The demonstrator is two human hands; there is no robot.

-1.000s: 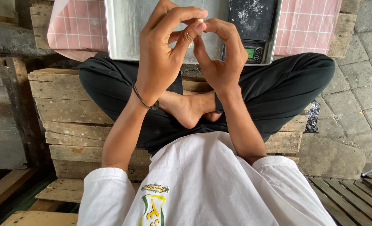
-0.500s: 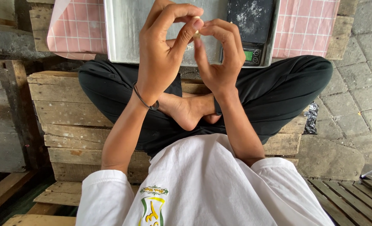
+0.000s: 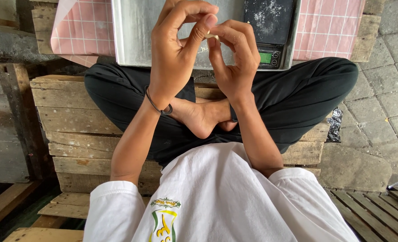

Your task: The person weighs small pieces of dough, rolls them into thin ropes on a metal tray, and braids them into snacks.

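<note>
**Both hands pinch a small pale piece above the metal tray**

The left hand (image 3: pixel 176 54) and right hand (image 3: pixel 235 58) meet fingertip to fingertip, closed together on a small pale piece (image 3: pixel 211 36), perhaps dough, though it is too small to tell for sure. It is held in the air over the near edge of a steel tray (image 3: pixel 136 36), not resting on anything.

Judging progress: the piece looks to be mid-shaping. The visible part of the tray is bare, so no finished pieces show; most of the work seems left, though much of the tray lies out of view.

A dark digital scale (image 3: pixel 270 27), dusted with white powder, sits at the tray's right end. Both rest on a pink checked cloth (image 3: pixel 329 27). The person sits cross-legged on a weathered wooden pallet (image 3: pixel 73 112), with grey paving stones (image 3: pixel 387 89) to the right, suggesting an outdoor or yard setting.
</note>
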